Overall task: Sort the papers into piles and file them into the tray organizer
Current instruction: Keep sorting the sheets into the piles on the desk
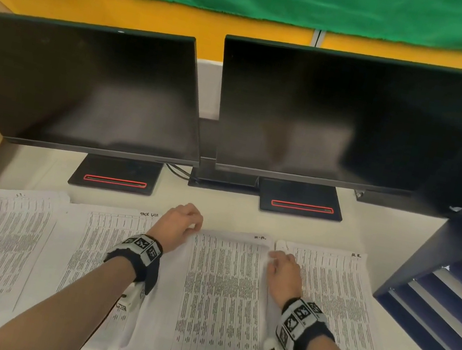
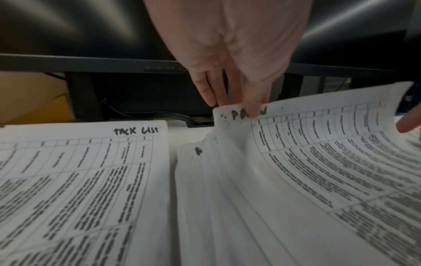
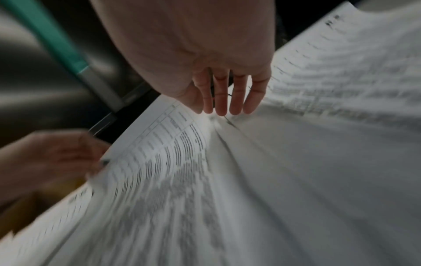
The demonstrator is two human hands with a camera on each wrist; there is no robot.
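White printed top sheet point(image 2: 318, 162) of the middle pile: my left hand point(image 1: 176, 225) pinches its ten o'clock corner; my right hand's point(image 1: 283, 272) straight fingers point(image 3: 234, 100) press its two o'clock corner.

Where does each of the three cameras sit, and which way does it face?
Head: worn high, facing forward and down at paper piles, two monitors and the tray organizer; both forearms show.
Left wrist: looks along the left hand, whose fingers pinch the middle sheet's top-left corner.
Right wrist: blurred, looks along the right hand at that sheet's right edge.
Shared: the middle sheet appears in all three views.
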